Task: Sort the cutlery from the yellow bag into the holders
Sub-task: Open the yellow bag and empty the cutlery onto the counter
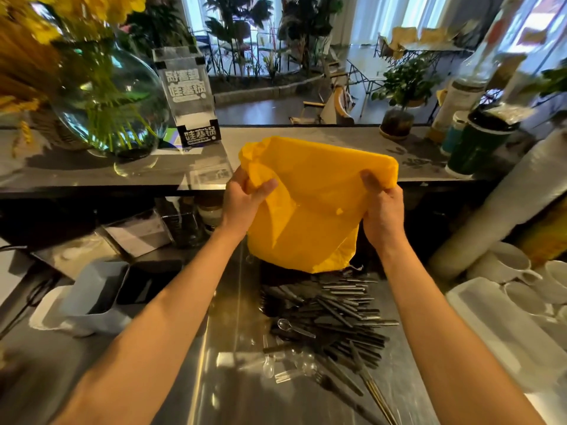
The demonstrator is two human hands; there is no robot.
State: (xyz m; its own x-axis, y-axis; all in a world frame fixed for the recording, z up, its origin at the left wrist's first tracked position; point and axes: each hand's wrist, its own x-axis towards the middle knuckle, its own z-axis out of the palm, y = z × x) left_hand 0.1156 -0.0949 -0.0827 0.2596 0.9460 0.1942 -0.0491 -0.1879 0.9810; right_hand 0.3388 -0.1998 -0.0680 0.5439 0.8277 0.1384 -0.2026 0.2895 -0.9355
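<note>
I have the yellow bag [310, 204] lifted above the steel desk [227, 348], the left hand [242, 199] bunching one upper corner in curled fingers and the right hand [383, 207] pinching the other; it hangs limp and thin, so I judge it nearly weightless, soft, and best held by those corners; the black cutlery [331, 314] lies heaped on the desk below it, with clear plastic spoons [288, 363] at the near edge; these look light, stiff and slippery, best pinched by the handles; the pale holder [92, 297] stands to the left.
</note>
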